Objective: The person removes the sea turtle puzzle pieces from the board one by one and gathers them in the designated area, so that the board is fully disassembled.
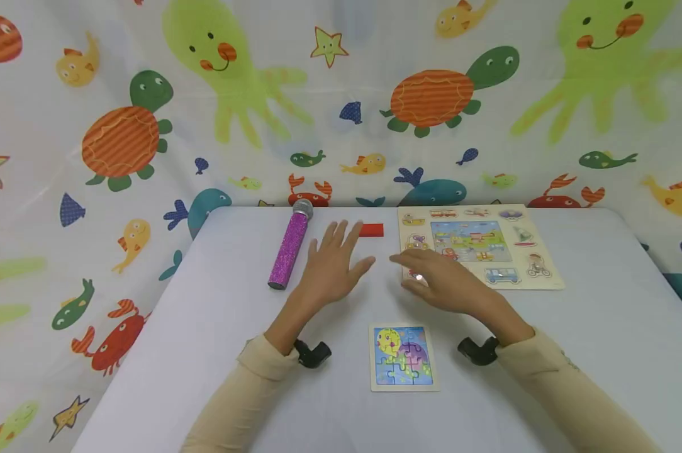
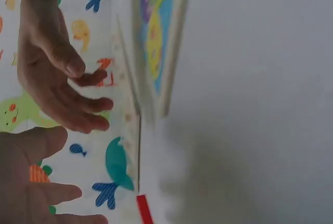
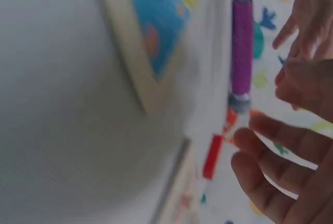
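My left hand [image 1: 331, 267] hovers over the middle of the table with its fingers spread, holding nothing. Facing it, my right hand [image 1: 445, 280] is held above the table with loosely bent fingers, also without anything in it. Between the forearms lies a small jigsaw puzzle [image 1: 403, 357] in a pale frame, with a yellow and purple picture. A purple glitter microphone [image 1: 290, 248] lies to the left of the left hand. Behind that hand's fingertips is a red block [image 1: 372, 230], partly hidden. The right hand covers a corner of a wooden vehicle puzzle board [image 1: 536, 248].
A white cloth covers the table [image 1: 601, 352]. Behind and at the left hangs a curtain [image 1: 341, 82] printed with sea animals. Black wrist cameras [image 1: 313, 354] sit under both wrists.
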The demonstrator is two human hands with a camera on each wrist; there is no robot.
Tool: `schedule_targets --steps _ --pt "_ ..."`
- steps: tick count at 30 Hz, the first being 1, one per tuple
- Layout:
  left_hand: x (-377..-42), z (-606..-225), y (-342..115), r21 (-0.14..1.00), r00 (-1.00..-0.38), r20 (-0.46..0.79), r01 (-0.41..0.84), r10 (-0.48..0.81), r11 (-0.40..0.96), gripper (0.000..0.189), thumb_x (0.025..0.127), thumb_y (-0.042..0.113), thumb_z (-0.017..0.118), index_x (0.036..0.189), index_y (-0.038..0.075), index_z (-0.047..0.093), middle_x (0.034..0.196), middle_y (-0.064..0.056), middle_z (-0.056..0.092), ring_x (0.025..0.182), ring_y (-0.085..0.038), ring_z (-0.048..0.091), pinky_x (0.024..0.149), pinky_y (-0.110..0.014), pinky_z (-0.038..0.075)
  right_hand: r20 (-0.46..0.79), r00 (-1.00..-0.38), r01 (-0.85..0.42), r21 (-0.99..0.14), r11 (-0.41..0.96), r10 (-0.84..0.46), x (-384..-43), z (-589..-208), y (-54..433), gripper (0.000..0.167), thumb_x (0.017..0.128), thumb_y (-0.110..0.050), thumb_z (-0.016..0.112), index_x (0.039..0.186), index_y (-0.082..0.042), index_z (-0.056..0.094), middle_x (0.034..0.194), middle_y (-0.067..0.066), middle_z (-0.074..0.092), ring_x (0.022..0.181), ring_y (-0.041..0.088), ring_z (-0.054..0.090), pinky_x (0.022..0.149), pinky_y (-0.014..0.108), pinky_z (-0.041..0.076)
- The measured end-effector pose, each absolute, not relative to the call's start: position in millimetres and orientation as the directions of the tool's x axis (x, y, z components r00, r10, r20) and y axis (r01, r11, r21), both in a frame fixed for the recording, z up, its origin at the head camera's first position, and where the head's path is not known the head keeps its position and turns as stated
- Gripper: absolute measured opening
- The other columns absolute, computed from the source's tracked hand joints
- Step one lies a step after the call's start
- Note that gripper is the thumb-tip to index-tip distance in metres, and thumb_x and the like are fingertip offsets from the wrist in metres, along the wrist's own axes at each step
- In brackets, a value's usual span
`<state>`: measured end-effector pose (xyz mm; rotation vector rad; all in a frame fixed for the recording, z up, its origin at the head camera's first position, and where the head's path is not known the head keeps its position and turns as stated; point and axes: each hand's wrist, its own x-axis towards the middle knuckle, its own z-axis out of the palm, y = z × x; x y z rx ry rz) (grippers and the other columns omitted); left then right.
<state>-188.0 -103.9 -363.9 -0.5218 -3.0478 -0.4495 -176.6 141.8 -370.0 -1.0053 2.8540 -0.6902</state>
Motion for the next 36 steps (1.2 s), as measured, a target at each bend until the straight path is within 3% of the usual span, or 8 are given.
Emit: schedule_targets --steps 7,12,15,19,23,28,36 --pt "-124 -399 -119 0.351 -0.833 -0.163 0.452 0.528 0.82 0.079 0.098 0.048 0.066 0.16 0.011 0.034 0.164 -0.016 0.032 0.154 -0.034 0.022 0.118 -0.065 0.023 -0.058 -0.568 -0.722 -0.444 0.53 -0.821 -156 -393 124 0.04 0.095 -0.011 0.071 0.135 -0.016 0.068 0.136 0.006 0.063 0.126 0.027 0.058 0.102 0.048 0.051" --pt "-112 -416 -121 0.385 -0.818 -0.152 0.468 0.555 0.795 0.082 0.092 0.048 0.073 0.157 0.01 0.041 0.163 -0.014 0.035 0.154 -0.032 0.022 0.119 -0.066 0.019 -0.088 -0.47 -0.781 -0.422 0.461 -0.878 -160 -398 110 0.038 0.094 -0.008 0.071 0.13 -0.021 0.071 0.133 0.004 0.061 0.119 0.02 0.057 0.097 0.04 0.054" --pt "-111 -425 -121 0.415 -0.842 -0.08 0.458 0.533 0.786 0.08 0.086 0.045 0.081 0.15 0.008 0.05 0.155 -0.012 0.045 0.148 -0.03 0.032 0.118 -0.06 0.026 -0.106 -0.43 -0.797 -0.423 0.432 -0.897 -164 -401 103 0.038 0.093 -0.007 0.071 0.128 -0.02 0.071 0.133 0.002 0.061 0.118 0.018 0.057 0.096 0.037 0.053" --pt "-111 -433 -120 0.447 -0.861 0.005 0.456 0.508 0.769 0.074 0.079 0.043 0.088 0.139 0.008 0.062 0.136 -0.006 0.057 0.128 -0.024 0.047 0.101 -0.046 0.041 -0.141 -0.414 -0.792 -0.43 0.433 -0.899 -167 -403 99 0.037 0.091 -0.007 0.072 0.125 -0.021 0.073 0.122 -0.001 0.06 0.102 0.013 0.057 0.086 0.03 0.053" --pt "-112 -436 -117 0.488 -0.861 0.026 0.455 0.508 0.745 0.069 0.077 0.042 0.09 0.132 0.007 0.067 0.124 -0.004 0.061 0.11 -0.019 0.048 0.089 -0.037 0.043 -0.168 -0.412 -0.782 -0.44 0.442 -0.896 -170 -404 98 0.034 0.091 -0.009 0.075 0.122 -0.021 0.073 0.113 -0.003 0.058 0.09 0.009 0.054 0.077 0.023 0.05" --pt "-113 -437 -115 0.521 -0.869 0.016 0.43 0.495 0.737 0.07 0.076 0.04 0.092 0.131 0.005 0.067 0.119 -0.003 0.061 0.103 -0.016 0.047 0.089 -0.033 0.045 -0.172 -0.389 -0.804 -0.417 0.424 -0.905 -174 -404 94 0.031 0.091 -0.011 0.076 0.12 -0.021 0.073 0.105 -0.005 0.056 0.086 0.007 0.053 0.076 0.022 0.05" --pt "-115 -439 -114 0.564 -0.878 0.018 0.404 0.479 0.72 0.07 0.073 0.037 0.094 0.131 0.007 0.067 0.119 -0.002 0.061 0.106 -0.017 0.049 0.091 -0.034 0.045 -0.207 -0.387 -0.826 -0.355 0.438 -0.898 -174 -401 91 0.033 0.089 -0.014 0.08 0.121 -0.021 0.073 0.099 -0.008 0.053 0.081 0.007 0.053 0.074 0.02 0.05"
